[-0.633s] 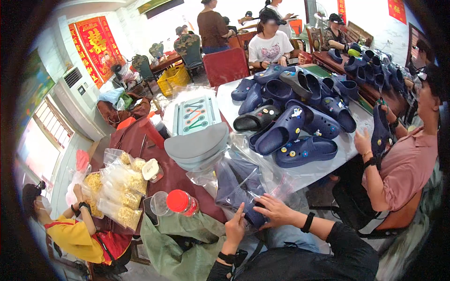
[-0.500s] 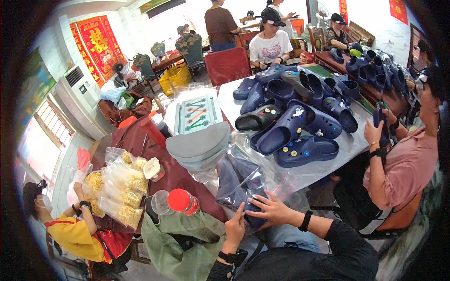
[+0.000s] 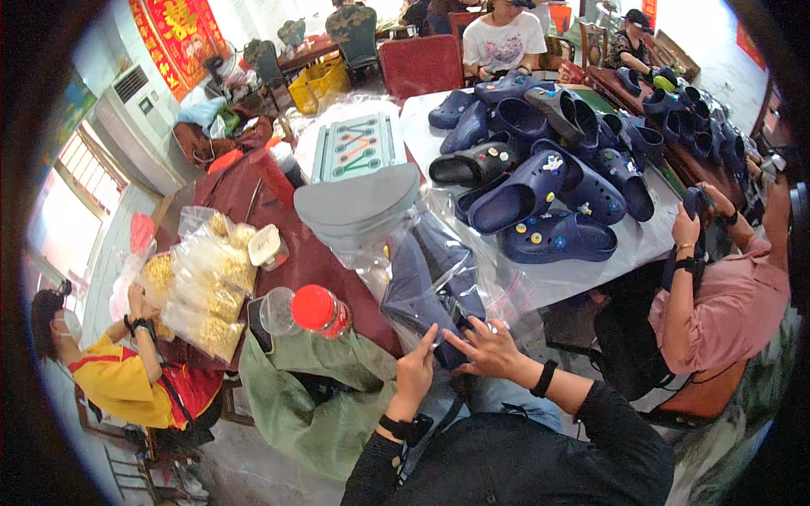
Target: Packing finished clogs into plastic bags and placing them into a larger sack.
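Bagged navy clog lies at the tabletop's near edge, just beside loose clogs. Left grip pinches the plastic bag; right grip rests spread on it.

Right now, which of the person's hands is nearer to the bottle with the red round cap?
Left. The left hand is just right of the red-capped bottle; the right hand lies farther right, beyond it.

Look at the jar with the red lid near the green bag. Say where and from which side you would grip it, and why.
Grip the jar around its red lid, coming from above and the person's side. It seems to lie tilted with the lid uppermost and bare; the green bag crowds its lower side and a clear cup sits at its left. Probably the firmest hold.
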`<state>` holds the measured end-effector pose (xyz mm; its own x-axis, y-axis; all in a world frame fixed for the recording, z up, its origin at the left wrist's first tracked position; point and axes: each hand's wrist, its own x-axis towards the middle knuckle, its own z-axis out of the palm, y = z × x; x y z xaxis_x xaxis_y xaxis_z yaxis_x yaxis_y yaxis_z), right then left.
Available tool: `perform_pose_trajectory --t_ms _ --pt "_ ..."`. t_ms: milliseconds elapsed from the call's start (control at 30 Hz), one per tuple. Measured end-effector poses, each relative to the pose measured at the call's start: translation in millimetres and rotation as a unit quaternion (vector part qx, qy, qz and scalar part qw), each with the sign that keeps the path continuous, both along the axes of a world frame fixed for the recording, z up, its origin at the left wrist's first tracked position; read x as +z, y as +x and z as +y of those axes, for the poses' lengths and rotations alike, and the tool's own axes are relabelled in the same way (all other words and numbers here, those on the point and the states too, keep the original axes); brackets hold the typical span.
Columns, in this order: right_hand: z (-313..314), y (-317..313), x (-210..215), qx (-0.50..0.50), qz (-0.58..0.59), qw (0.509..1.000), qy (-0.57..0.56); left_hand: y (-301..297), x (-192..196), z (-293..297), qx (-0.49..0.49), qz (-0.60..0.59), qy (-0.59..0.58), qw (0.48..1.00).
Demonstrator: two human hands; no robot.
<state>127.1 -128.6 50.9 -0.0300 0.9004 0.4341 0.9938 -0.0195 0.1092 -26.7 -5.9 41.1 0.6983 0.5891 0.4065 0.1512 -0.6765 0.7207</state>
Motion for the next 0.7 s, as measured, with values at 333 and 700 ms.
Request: perform_pose_trajectory --t_ms 333,700 --pt "-2 -14 0 -0.035 0.028 0.999 0.03 -5 -2 -2 -0.012 -0.017 -0.01 1.0" --pt "-10 9 -8 -0.01 0.284 0.959 0.001 10 5 -9 -0.049 -0.008 -0.037 0.998"
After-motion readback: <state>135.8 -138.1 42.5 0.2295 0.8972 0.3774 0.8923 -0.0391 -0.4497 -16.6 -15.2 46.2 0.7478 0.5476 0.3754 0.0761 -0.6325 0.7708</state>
